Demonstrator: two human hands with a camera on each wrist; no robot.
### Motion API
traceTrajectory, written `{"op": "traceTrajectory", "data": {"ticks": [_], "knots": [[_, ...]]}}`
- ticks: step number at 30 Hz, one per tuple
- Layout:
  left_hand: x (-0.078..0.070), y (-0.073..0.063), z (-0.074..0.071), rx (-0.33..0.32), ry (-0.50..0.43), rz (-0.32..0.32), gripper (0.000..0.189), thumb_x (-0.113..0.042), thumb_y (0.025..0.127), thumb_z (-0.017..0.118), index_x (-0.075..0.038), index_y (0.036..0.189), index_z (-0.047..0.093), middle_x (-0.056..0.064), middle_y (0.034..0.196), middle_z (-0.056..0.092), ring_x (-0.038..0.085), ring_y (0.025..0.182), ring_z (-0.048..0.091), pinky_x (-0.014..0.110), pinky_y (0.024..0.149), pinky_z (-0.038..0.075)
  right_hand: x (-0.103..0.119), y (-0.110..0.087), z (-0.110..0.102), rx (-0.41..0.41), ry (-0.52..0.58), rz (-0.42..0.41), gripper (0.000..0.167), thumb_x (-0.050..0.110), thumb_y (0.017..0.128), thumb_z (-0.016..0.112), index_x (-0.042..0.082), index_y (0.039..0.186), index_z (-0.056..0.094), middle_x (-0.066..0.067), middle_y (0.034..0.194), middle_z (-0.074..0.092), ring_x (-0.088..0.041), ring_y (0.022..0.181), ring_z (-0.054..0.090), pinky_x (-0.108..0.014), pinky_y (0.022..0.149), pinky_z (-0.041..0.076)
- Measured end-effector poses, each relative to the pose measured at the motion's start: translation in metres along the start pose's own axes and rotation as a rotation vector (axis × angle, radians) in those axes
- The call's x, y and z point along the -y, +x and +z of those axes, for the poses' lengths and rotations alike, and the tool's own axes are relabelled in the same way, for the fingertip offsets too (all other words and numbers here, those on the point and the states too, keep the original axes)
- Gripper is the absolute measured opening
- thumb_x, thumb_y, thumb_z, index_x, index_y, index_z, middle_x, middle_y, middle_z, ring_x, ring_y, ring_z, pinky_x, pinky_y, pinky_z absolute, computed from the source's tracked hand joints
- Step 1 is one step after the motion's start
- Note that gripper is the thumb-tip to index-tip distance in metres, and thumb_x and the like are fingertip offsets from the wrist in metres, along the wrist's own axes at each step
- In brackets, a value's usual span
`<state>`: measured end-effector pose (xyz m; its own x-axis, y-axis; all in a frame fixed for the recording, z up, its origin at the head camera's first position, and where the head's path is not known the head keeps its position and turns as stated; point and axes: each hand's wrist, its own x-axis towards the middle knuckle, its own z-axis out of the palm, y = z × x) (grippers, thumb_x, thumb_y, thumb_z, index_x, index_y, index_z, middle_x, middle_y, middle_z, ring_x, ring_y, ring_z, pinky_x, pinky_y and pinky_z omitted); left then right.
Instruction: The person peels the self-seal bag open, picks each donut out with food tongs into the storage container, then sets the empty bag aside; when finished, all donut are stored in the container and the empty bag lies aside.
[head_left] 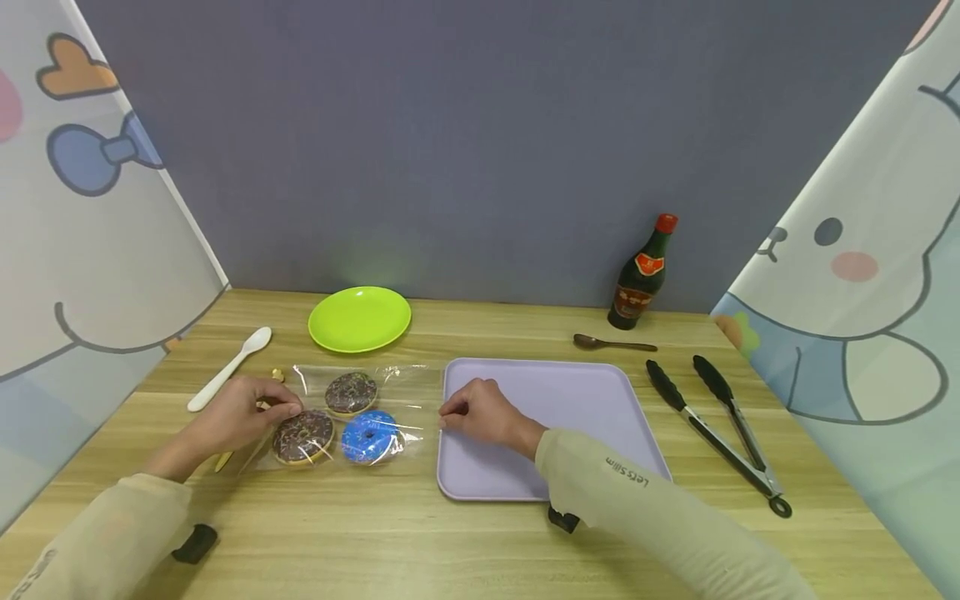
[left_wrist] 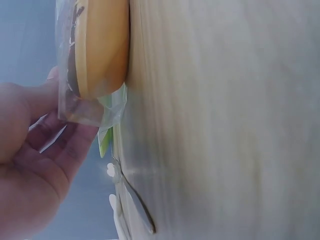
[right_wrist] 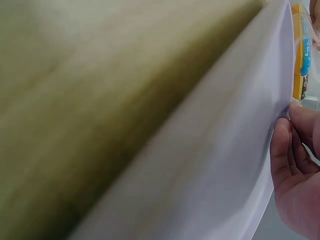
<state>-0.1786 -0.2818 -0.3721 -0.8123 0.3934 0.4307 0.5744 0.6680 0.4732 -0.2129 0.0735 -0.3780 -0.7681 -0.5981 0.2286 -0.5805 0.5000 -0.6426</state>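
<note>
A clear plastic bag (head_left: 420, 392) lies flat with three toy donuts inside. Two have dark chocolate tops, a front one (head_left: 302, 437) and a back one (head_left: 351, 392); the third donut (head_left: 371, 437) is blue with sprinkles. My left hand (head_left: 240, 417) pinches the bag's left end beside the front chocolate donut, thumb on top. At the other end, my right hand (head_left: 483, 412) pinches the bag's right edge between thumb and fingers, over the left rim of a lilac tray (head_left: 570, 392). In the left wrist view, clear film (left_wrist: 82, 110) runs between the thumb and fingers.
A green plate (head_left: 360, 319) stands at the back left, near a white spoon (head_left: 228, 371). Partly hidden by my left hand is a thin gold utensil (head_left: 223, 461). On the right are a dark bottle (head_left: 641, 279), a wooden spoon (head_left: 615, 343) and black-tipped tongs (head_left: 723, 437).
</note>
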Motion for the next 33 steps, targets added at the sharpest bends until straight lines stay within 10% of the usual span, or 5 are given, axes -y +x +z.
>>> {"op": "traceTrajectory", "data": {"ticks": [15, 23, 33], "knots": [[0.003, -0.001, 0.0, -0.007, -0.04, -0.045, 0.014, 0.001, 0.077, 0.075, -0.012, 0.077, 0.072, -0.011, 0.073, 0.065, 0.001, 0.069, 0.059, 0.023, 0.057, 0.05, -0.002, -0.032, -0.029, -0.044, -0.035, -0.01, 0.006, 0.007, 0.083, 0.073, 0.003, 0.087, 0.074, 0.003, 0.08, 0.069, -0.005, 0.07, 0.058, -0.023, 0.063, 0.049], [0.005, -0.002, 0.0, -0.022, -0.014, -0.028, 0.016, 0.001, 0.076, 0.076, -0.014, 0.077, 0.072, -0.014, 0.072, 0.065, 0.0, 0.069, 0.058, 0.019, 0.056, 0.048, -0.02, -0.093, -0.079, -0.189, -0.096, -0.061, 0.003, 0.007, 0.084, 0.071, 0.008, 0.087, 0.072, 0.01, 0.078, 0.064, -0.005, 0.067, 0.057, -0.024, 0.057, 0.05], [0.004, -0.002, -0.001, -0.024, -0.023, -0.044, 0.014, 0.001, 0.075, 0.077, -0.013, 0.077, 0.073, -0.013, 0.073, 0.065, 0.0, 0.07, 0.059, 0.02, 0.056, 0.048, -0.077, -0.183, -0.134, -0.468, -0.451, 0.052, 0.024, 0.001, 0.074, 0.074, -0.002, 0.096, 0.065, -0.009, 0.085, 0.059, -0.02, 0.072, 0.054, -0.032, 0.057, 0.046]]}}
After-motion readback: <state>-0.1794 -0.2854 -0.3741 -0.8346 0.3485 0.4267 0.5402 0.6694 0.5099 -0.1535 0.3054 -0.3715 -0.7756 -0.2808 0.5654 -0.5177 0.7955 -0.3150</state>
